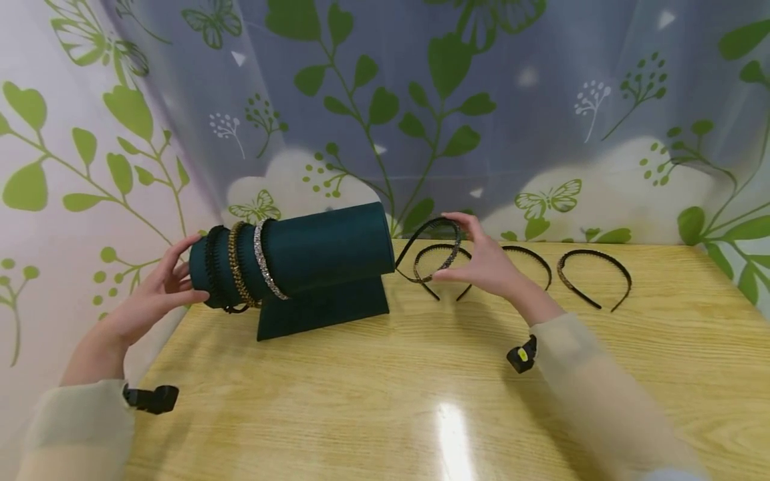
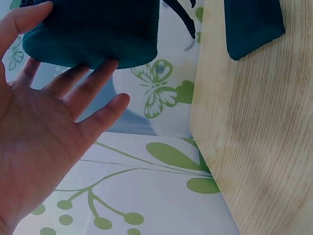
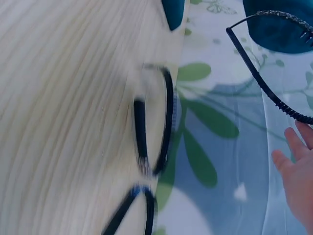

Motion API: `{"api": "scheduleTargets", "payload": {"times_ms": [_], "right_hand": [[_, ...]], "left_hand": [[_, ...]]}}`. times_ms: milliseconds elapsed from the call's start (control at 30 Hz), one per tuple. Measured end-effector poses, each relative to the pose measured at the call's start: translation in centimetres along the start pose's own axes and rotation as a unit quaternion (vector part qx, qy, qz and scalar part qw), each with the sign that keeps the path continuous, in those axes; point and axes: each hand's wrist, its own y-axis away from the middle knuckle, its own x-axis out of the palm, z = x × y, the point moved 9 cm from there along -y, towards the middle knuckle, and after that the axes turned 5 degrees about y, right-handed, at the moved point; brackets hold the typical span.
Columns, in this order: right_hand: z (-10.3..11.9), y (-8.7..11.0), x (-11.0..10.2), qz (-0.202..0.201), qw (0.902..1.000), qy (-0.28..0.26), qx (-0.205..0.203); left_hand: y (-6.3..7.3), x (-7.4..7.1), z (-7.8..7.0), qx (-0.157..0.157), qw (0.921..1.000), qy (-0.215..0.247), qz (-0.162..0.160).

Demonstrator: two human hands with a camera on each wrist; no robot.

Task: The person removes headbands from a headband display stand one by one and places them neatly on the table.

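Note:
A dark green headband display stand (image 1: 331,240), a padded roll on a flat base, stands on the table. Around its left part sit a black headband (image 1: 213,267), a gold one (image 1: 234,267) and a silver glittery one (image 1: 260,257). My left hand (image 1: 147,294) holds the roll's left end, thumb in front and fingers spread across the end face. Just off the roll's right end, my right hand (image 1: 487,264) grips a black headband with a sparkly band (image 1: 458,239) between thumb and fingers. Its open ends point toward the roll.
Three more headbands lie on the wooden table (image 1: 361,394): one (image 1: 442,246) behind the held one, one (image 1: 535,252) partly behind my right hand, one (image 1: 604,254) farther right. A leaf-patterned curtain (image 1: 361,133) hangs along the table's back edge and left side.

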Motion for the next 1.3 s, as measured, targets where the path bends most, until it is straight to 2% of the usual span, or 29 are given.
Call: {"api": "scheduleTargets", "payload": {"times_ms": [133, 267, 433, 733, 933, 1000, 1100, 1167, 1233, 1300], "right_hand": [[-1.0, 2.0, -2.8, -0.033, 0.9993, -0.001, -0.021], [-2.4, 4.6, -5.7, -0.058, 0.9982, -0.004, -0.011], [-4.4, 8.1, -8.8, -0.073, 0.9964, 0.039, 0.021], [-5.9, 14.2, -13.5, -0.114, 0.9874, 0.107, 0.027], [-8.2, 17.8, -17.0, -0.156, 0.9758, 0.142, 0.057], [-9.7, 19.1, -18.5, -0.189, 0.9666, 0.163, 0.06], [-10.9, 20.6, -20.5, -0.227, 0.9549, 0.183, 0.058], [-10.8, 21.2, -21.2, -0.241, 0.9483, 0.201, 0.052], [-9.5, 21.5, -21.3, -0.228, 0.9483, 0.214, 0.05], [-8.7, 21.6, -21.2, -0.211, 0.942, 0.253, 0.06]], "left_hand": [[0.0, 0.1, 0.0, 0.006, 0.9999, 0.007, 0.005], [0.1, 0.2, -0.1, 0.011, 0.9997, 0.017, 0.012], [0.1, 0.2, -0.2, 0.01, 0.9998, 0.012, 0.012], [0.0, 0.2, 0.0, 0.009, 0.9998, 0.011, 0.011], [0.1, 0.2, -0.1, 0.01, 0.9999, 0.01, 0.005], [0.0, 0.2, -0.1, 0.01, 0.9999, 0.013, 0.005], [0.0, 0.2, 0.0, 0.008, 0.9999, 0.014, 0.004], [0.0, 0.1, 0.1, 0.006, 0.9999, 0.012, 0.002], [0.0, 0.0, 0.2, 0.004, 1.0, 0.007, -0.001], [0.0, 0.0, 0.2, 0.005, 1.0, 0.008, -0.001]]}}
